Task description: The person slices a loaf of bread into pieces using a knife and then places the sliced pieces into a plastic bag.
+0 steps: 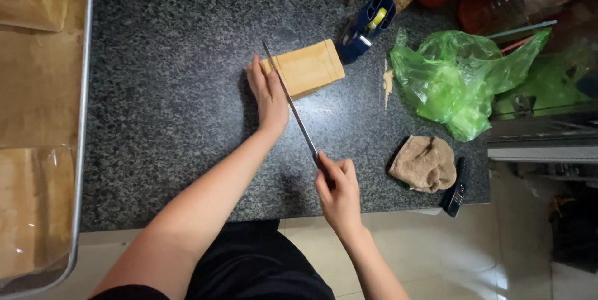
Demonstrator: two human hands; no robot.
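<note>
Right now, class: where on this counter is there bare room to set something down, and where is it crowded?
Bare granite counter lies between the metal tray and the left hand on the tan block. Crowded: the far right corner, with tape dispenser, green bags, brown cloth.

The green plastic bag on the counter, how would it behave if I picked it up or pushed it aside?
The green plastic bag looks thin and crumpled, so it would probably sag and fold rather than hold shape. It seems mostly empty, so likely very light. Pushed across the dark stone counter, it would probably bunch up.
</note>
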